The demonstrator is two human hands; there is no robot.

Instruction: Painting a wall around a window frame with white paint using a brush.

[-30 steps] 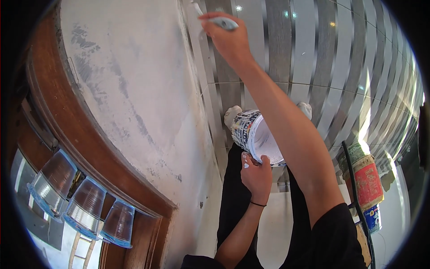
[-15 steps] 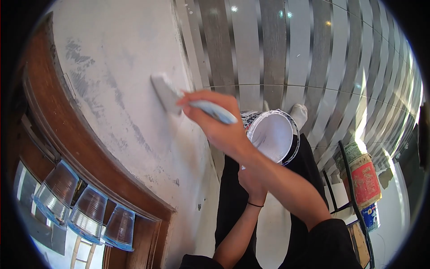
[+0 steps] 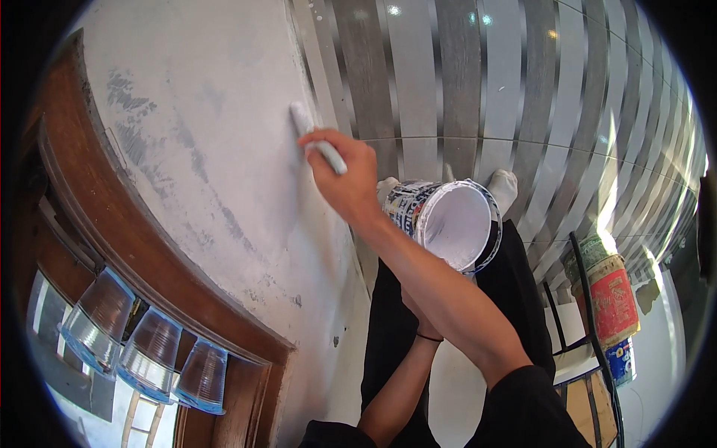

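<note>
A wide flat paintbrush (image 3: pixel 326 154), its head coated white, is gripped in my right hand (image 3: pixel 345 173). I see it almost edge-on against the whitish wall (image 3: pixel 246 89), close to the wall's right edge. Below the brush, a paint bucket (image 3: pixel 408 203) with a white-smeared rim tilts its mouth towards me, and white paint shows inside. Under my right forearm, my left hand (image 3: pixel 417 308) is closed at the bucket's lower side, with a dark band on its wrist. Most of its fingers are hidden by that forearm.
A brown wooden frame (image 3: pixel 172 254) curves along the wall's left, with clear ribbed plastic cups (image 3: pixel 149 355) beside it. Striped tiles (image 3: pixel 455 82) cover the floor ahead. To the right stand a black metal frame (image 3: pixel 590 321) and a red and green container (image 3: pixel 614 295).
My right hand has carried the brush up and to the right along the wall, turning it from broadside to nearly edge-on. My right forearm now covers more of the left hand.
</note>
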